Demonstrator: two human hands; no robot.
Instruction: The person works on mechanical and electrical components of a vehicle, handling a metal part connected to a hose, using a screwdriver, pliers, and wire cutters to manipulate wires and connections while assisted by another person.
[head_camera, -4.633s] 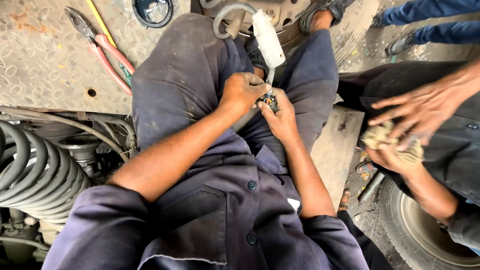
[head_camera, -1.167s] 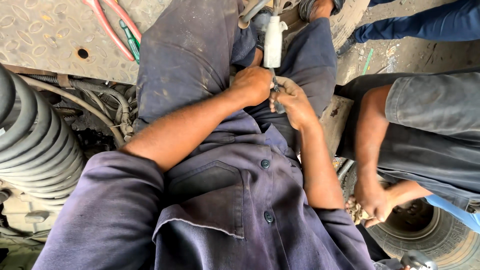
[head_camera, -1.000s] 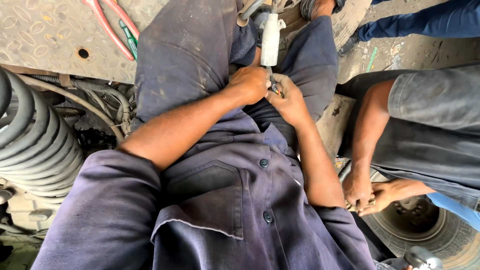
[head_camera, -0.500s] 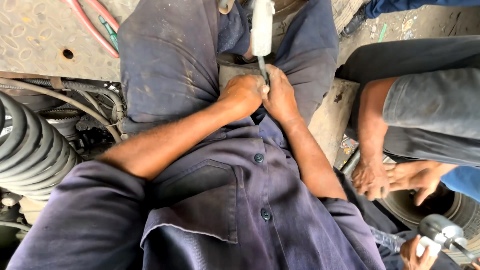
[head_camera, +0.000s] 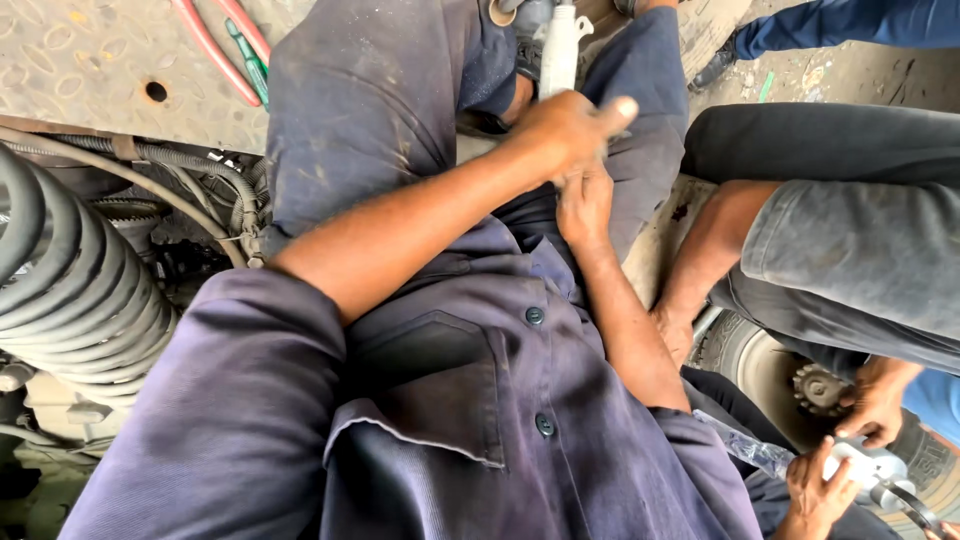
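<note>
I sit in dark blue coveralls with both hands between my thighs. My left hand (head_camera: 562, 130) is uppermost, its back to the camera, fingers curled and thumb sticking out, right at the lower end of a white cylindrical part (head_camera: 558, 48) that stands upright between my legs. My right hand (head_camera: 585, 205) lies just below, its fingertips tucked under the left hand. Whatever the hands grip is hidden.
Red-handled pliers (head_camera: 210, 50) and a green screwdriver (head_camera: 250, 65) lie on the patterned metal plate (head_camera: 70, 70) at upper left. A black ribbed hose (head_camera: 70, 290) coils at left. At right, another person's bare arm (head_camera: 700, 270) reaches down beside a wheel hub (head_camera: 820, 390); other hands hold a metal part (head_camera: 868, 468).
My view has tilted down and closer. My left hand has risen off the right with its thumb now out. The neighbour's hands have shifted lower at the right.
</note>
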